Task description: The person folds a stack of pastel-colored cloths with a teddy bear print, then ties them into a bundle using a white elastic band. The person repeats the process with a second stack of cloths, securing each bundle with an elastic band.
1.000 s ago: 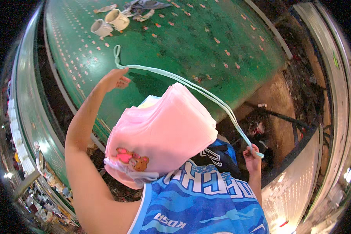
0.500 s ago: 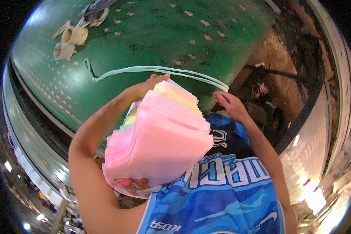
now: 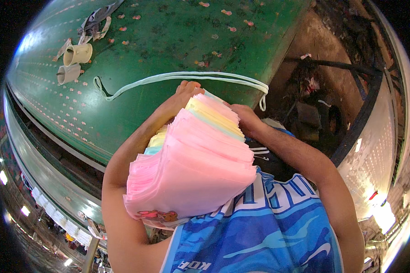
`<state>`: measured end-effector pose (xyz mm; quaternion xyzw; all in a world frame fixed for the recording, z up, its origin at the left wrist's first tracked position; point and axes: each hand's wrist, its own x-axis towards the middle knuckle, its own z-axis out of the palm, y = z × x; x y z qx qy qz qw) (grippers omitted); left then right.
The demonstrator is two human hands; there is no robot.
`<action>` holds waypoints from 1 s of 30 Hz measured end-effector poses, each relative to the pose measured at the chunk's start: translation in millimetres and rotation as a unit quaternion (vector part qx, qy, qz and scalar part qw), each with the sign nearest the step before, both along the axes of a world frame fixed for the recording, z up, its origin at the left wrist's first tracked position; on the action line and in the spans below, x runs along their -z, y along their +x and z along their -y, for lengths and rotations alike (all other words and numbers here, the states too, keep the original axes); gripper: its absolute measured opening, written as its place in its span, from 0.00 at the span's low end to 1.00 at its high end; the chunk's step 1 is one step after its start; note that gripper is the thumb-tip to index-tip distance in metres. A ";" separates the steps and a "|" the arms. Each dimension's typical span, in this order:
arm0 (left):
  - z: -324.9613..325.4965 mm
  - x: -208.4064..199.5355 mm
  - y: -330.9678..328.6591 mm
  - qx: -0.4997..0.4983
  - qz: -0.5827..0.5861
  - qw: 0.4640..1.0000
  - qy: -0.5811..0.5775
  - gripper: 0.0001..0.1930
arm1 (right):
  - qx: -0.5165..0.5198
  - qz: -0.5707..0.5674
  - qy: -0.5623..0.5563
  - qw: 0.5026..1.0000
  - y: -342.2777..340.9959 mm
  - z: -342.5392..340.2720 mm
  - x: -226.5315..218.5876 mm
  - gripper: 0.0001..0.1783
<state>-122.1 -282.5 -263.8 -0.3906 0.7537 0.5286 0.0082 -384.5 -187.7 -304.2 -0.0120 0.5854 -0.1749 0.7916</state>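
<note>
A thick stack of thin fabric pieces (image 3: 191, 168), mostly pink with yellow and pale blue layers, leans against my body over the near edge of the table. A small bear print shows at its lower left corner. My left arm wraps round the stack's left side, and my left hand (image 3: 188, 92) is closed over its far end. At the far right corner, my right hand (image 3: 243, 117) grips the layers, its fingertips partly hidden by them. Just beyond both hands lies a pale green fabric strip (image 3: 168, 76), doubled, with one end hanging over the table's right edge.
The long green table (image 3: 136, 54) carries rows of small printed marks. Two cups or mugs (image 3: 79, 53) and a grey cloth (image 3: 94, 25) sit at its far left. Right of the table is a gap with a dark metal bar (image 3: 332, 63) and clutter on the floor.
My right hand has moved left from beside the strip's end onto the stack's far right corner. The strip's end now dangles over the table edge. My left hand stays on the stack.
</note>
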 end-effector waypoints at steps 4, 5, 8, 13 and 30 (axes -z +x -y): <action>32.4 35.4 -8.8 0.183 0.048 0.982 -0.011 0.18 | -0.210 -0.112 -0.090 0.967 -8.8 10.3 -0.7 0.22; 37.2 35.9 -12.1 0.183 0.046 0.982 0.005 0.18 | -0.298 -0.160 -0.130 0.932 -12.6 17.5 -5.8 0.21; 67.7 10.3 -43.6 0.151 0.180 0.967 0.101 0.20 | -0.473 -0.289 -0.333 0.763 -25.9 37.6 -25.8 0.17; 71.3 30.1 -77.1 0.187 0.242 0.951 0.034 0.23 | -0.360 -0.520 -0.574 0.520 -43.3 46.7 -26.6 0.21; 52.2 -13.4 -102.4 0.513 0.182 0.839 0.015 0.26 | -0.356 -0.389 -0.556 0.643 -45.4 16.1 -6.1 0.10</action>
